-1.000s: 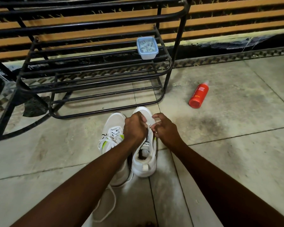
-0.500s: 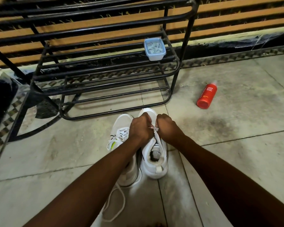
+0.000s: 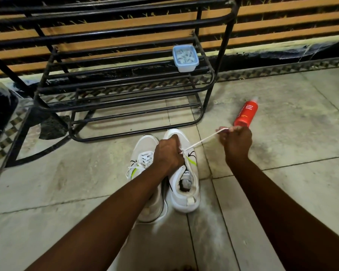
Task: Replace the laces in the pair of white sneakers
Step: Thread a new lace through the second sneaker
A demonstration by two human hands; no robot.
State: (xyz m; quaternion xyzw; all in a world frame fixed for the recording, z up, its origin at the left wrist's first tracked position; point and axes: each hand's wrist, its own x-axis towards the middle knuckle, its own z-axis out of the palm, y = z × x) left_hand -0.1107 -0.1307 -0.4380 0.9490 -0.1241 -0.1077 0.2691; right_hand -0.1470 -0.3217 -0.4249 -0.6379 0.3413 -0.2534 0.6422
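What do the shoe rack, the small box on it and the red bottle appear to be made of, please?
Shoe rack: likely metal tubing, painted black, judging by thin bent bars. Small box: translucent bluish plastic; contents show through. Red bottle: probably glossy plastic, with printed white lettering.

Both bare forearms reach forward, the left angled inward. The left hand (image 3: 168, 153) lies knuckles-up, fingers curled down and gripping a sneaker (image 3: 186, 192) near its eyelets. The right hand (image 3: 236, 142) is held out to the right, well apart from the left, with fingers curled, pinching a taut lace (image 3: 202, 140).
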